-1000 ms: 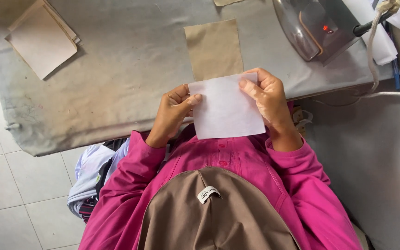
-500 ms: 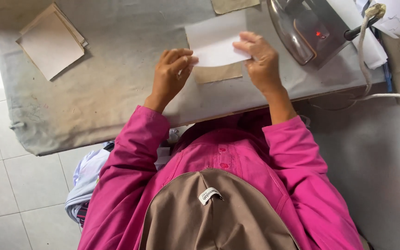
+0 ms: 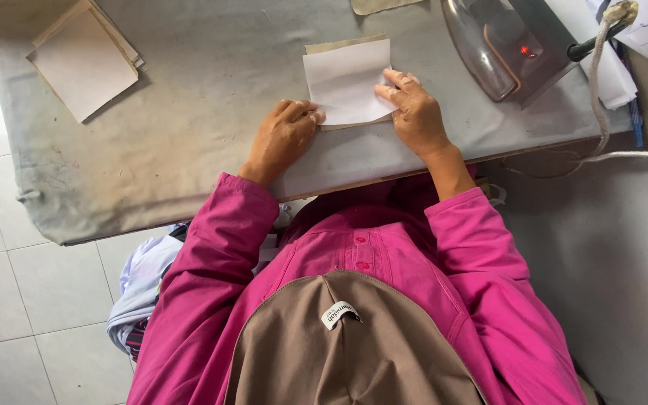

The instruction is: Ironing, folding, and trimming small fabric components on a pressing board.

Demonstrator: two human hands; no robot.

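Note:
A white rectangular piece point(image 3: 343, 79) lies flat on top of a tan fabric piece point(image 3: 339, 45) on the grey padded table point(image 3: 211, 90). My right hand point(image 3: 414, 112) presses its fingers on the white piece's right lower corner. At the piece's lower left corner rests my left hand point(image 3: 283, 135), fingers curled and fingertips touching the edge. Both sleeves are pink.
A clothes iron point(image 3: 500, 45) with a red light stands at the back right, its cord point(image 3: 601, 82) running off the table's right edge. A stack of tan and white pieces point(image 3: 84, 56) sits at the back left. Bundled cloth point(image 3: 144, 285) lies by the tiled floor.
The white piece was held up in both hands near the table's edge; it has been carried forward and laid flat onto the tan piece, with both hands now smoothing it.

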